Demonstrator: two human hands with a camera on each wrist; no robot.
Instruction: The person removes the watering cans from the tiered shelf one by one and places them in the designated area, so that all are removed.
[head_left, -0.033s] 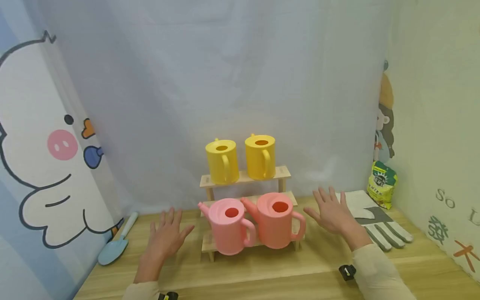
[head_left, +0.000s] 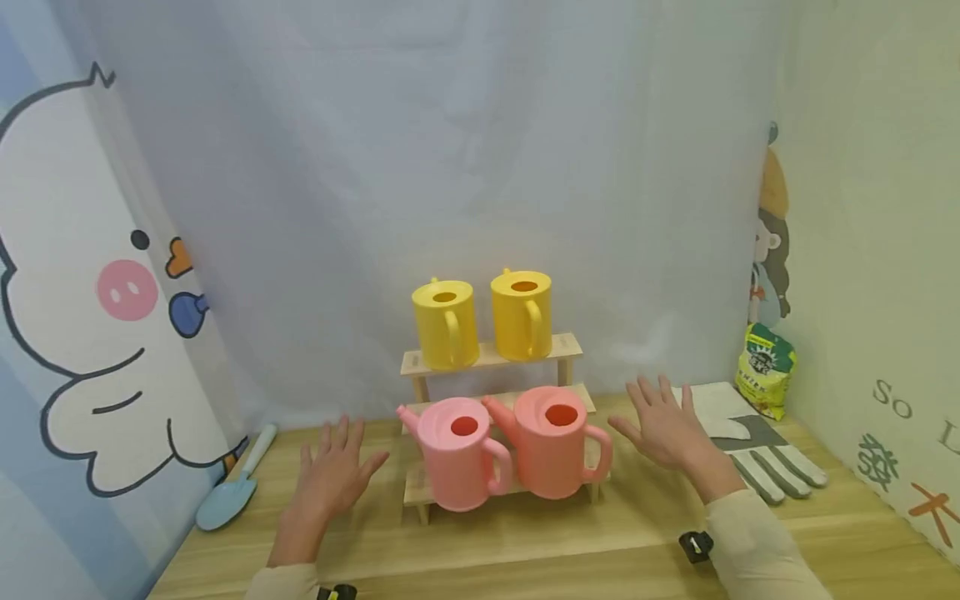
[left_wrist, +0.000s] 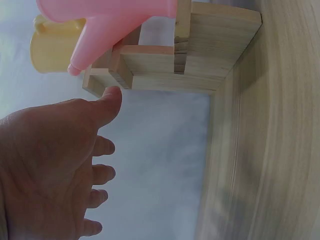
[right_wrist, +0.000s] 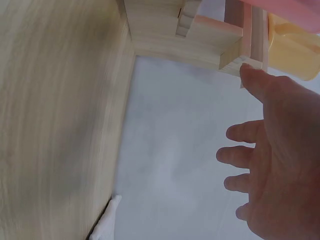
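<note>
While our left hand (head_left: 333, 471) and right hand (head_left: 663, 423) are spread and empty, we have the pale-pink cylindrical plastic watering can (head_left: 456, 467) just right of the nearer left hand, spout (head_left: 409, 419) leftward, on the tiered light-wood stand (head_left: 415, 489).

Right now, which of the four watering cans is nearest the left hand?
The light pink plastic can, at the lower left of the wooden stand; the coral pink can sits to its right, and both yellow cans stand on the top tier.
</note>
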